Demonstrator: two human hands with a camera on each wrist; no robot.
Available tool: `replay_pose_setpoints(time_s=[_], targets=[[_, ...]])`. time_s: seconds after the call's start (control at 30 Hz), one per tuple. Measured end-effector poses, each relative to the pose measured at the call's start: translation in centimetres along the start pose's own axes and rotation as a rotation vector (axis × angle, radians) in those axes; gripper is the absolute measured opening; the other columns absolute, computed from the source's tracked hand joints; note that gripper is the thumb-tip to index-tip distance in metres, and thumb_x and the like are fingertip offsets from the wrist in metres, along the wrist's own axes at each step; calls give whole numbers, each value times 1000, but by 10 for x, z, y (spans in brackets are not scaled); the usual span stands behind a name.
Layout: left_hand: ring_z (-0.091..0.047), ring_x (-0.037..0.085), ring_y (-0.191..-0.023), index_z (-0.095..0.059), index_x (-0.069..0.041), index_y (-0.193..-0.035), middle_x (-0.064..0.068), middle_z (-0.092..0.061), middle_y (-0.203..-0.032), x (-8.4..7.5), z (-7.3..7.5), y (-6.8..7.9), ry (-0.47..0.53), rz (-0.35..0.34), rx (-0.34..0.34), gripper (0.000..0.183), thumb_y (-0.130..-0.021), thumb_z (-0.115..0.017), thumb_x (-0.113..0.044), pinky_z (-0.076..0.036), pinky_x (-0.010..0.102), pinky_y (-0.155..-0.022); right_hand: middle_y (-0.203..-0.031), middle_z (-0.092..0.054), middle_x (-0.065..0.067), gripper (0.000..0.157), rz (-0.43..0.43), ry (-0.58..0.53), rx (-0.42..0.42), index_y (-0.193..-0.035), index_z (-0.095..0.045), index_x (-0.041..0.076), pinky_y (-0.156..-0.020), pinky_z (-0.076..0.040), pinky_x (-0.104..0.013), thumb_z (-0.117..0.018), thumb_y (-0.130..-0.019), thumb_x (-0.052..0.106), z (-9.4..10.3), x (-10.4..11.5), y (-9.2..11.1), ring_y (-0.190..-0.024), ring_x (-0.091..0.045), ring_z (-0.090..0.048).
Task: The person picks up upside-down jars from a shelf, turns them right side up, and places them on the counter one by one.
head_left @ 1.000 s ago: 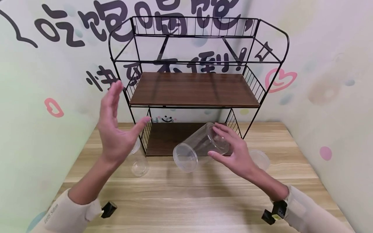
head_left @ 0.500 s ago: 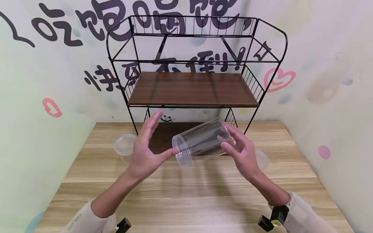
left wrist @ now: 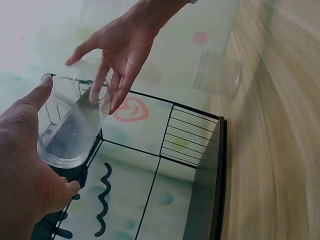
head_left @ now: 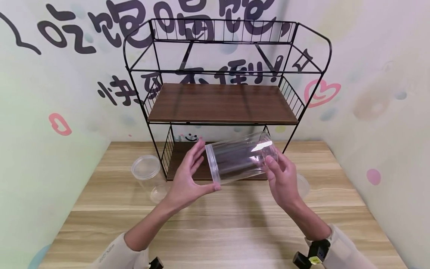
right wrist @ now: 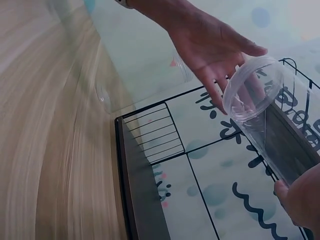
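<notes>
A clear plastic jar with a clear screw lid [head_left: 212, 163] lies tilted sideways in the air before the rack. My right hand [head_left: 283, 179] grips its base end, thumb in front and fingers behind. My left hand [head_left: 188, 183] is at the lid end, thumb and fingers spread wide around the lid. In the head view its thumb tip meets the lower edge of the lid. The left wrist view shows the lid [left wrist: 65, 135] facing the left palm. From the right wrist view, the jar [right wrist: 280, 135] looks see-through, with no contents visible.
A black wire rack with brown shelves [head_left: 223, 102] stands at the back of the wooden table [head_left: 215, 231]. A second clear lidded jar [head_left: 146, 168] stands left of it. Another clear container [head_left: 303, 186] is partly hidden behind the right hand. Printed walls enclose the table.
My left hand has come down and right from the rack's left side to the lid. The right hand has swung the jar closer to level, lid toward the left hand.
</notes>
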State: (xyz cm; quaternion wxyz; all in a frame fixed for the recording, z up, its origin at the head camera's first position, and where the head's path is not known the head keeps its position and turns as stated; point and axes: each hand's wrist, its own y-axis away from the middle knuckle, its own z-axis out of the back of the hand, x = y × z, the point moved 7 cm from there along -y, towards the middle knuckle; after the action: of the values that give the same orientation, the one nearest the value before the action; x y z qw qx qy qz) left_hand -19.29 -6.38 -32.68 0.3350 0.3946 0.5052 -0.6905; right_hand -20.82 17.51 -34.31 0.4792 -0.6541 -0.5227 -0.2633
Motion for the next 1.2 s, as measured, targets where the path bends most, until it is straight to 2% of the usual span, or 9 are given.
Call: replay_pose_setpoints(time_s=[0.1, 0.2, 0.4, 0.57, 0.67, 0.87, 0.97, 1.07, 1.2], targets=[[-32, 17, -143, -20, -15, -155, 1, -27, -158, 18, -6, 0, 44, 42, 21, 117, -62, -91, -2, -34, 32, -114, -132, -58, -14, 35, -21, -14, -24, -131, -57, -1, -102, -49, -37, -50, -97, 5, 1, -4, 0, -119, -24, -58], [-35, 17, -141, -21, -18, -155, 1, -28, -157, 28, -9, -1, 69, 55, 22, 115, -64, -91, -6, -38, 29, -111, -136, -55, -15, 33, -33, -20, -30, -128, -58, -2, -104, -47, -39, -50, -97, 5, 1, -6, 0, -122, -25, -56], [-40, 20, -137, -22, -16, -154, 3, -31, -155, 31, -10, -2, 116, 65, -6, 111, -67, -89, -5, -42, 29, -107, -141, -50, -17, 36, -34, -2, 4, -132, -54, -4, -102, -47, -41, -47, -98, 4, -1, -7, 3, -122, -26, -56], [-43, 22, -134, -25, -16, -153, 3, -33, -152, 31, -8, -1, 159, 68, -14, 110, -66, -88, 1, -44, 30, -105, -139, -52, -15, 38, -33, 74, 54, -136, -52, -4, -101, -48, -39, -47, -99, 5, -1, -5, 5, -120, -24, -58], [-45, 22, -133, -27, -20, -152, 2, -34, -152, 31, -7, 0, 174, 78, -14, 108, -65, -88, 2, -46, 31, -103, -140, -53, -12, 38, -54, 191, 90, -135, -53, -4, -102, -48, -36, -47, -99, 7, 1, -5, 7, -117, -23, -60], [-45, 22, -133, -30, -21, -151, 0, -34, -152, 33, -1, 3, 153, 98, -8, 107, -64, -89, 1, -47, 30, -101, -128, -63, -9, 42, -79, 577, 87, -140, -52, 7, -93, -53, -24, -54, -98, 13, 13, -1, 11, -107, -16, -65], [-45, 21, -134, -31, -22, -150, -1, -34, -152, 32, 3, 3, 137, 108, -7, 107, -64, -89, 0, -48, 29, -100, -132, -58, -16, 48, -29, 626, 80, -142, -50, 6, -89, -55, -24, -60, -95, 6, 15, 10, 10, -110, -15, -63], [-46, 23, -133, -30, -18, -151, 1, -35, -152, 20, 7, 4, 118, 138, -7, 106, -65, -88, 2, -50, 30, -99, -137, -53, -19, 55, 88, 661, 91, -142, -48, 2, -93, -53, -27, -65, -90, -2, 15, 25, 7, -117, -17, -60], [-47, 26, -133, -31, -12, -151, 5, -37, -151, 5, 11, 5, 78, 164, 1, 104, -65, -87, 4, -50, 31, -98, -140, -54, -13, 63, 211, 773, 62, -142, -50, 7, -97, -51, -28, -70, -84, -7, 19, 45, 2, -122, -15, -56]])
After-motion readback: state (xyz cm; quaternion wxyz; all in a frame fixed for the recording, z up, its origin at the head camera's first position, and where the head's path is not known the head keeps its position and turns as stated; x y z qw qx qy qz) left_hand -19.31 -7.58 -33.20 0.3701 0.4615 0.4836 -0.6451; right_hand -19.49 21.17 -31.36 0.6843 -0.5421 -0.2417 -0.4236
